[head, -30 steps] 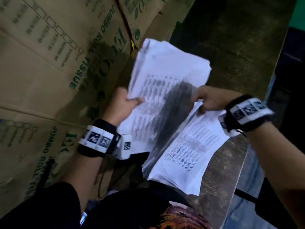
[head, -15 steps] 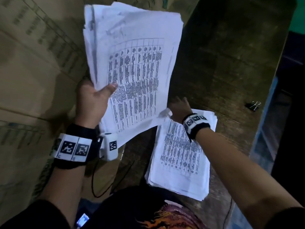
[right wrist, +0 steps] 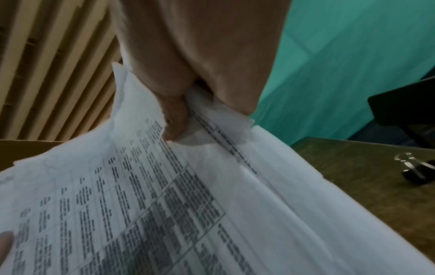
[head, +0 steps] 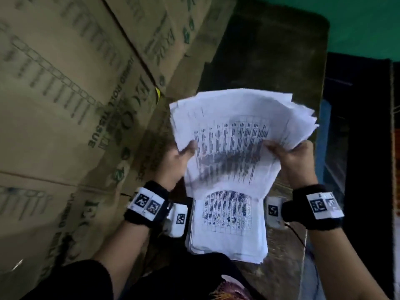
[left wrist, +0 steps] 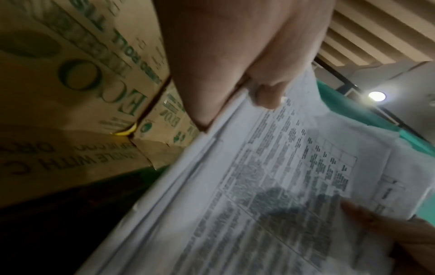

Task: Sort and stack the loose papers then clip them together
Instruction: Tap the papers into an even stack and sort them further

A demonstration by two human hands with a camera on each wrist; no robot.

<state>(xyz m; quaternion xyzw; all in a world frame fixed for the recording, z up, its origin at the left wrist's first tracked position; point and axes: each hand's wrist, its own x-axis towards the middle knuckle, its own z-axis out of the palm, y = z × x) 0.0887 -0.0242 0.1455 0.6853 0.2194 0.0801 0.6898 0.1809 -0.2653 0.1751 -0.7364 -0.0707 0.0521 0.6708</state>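
Head view: both hands — left hand (head: 173,161), right hand (head: 290,156) — apparently grip blurred papers (head: 238,135).

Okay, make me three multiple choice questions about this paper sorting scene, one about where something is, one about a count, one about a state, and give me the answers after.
1. Where does the binder clip lie?
A. On the table top, to the right of the held papers
B. Clamped on the held papers
C. On the cardboard boxes

2. How many hands grip the raised sheaf of papers?
A. None
B. One
C. Two

3. In what state is the lower stack of papers?
A. Lying flat on the table, unheld
B. Rolled into a tube
C. Pinched in the right hand

Answers:
1. A: the right wrist view shows the clip alone on the table, apart from the sheets.
2. C: the left hand and the right hand each grip one side of the sheaf.
3. A: the head view shows it flat on the table below the sheaf, with no hand on it.
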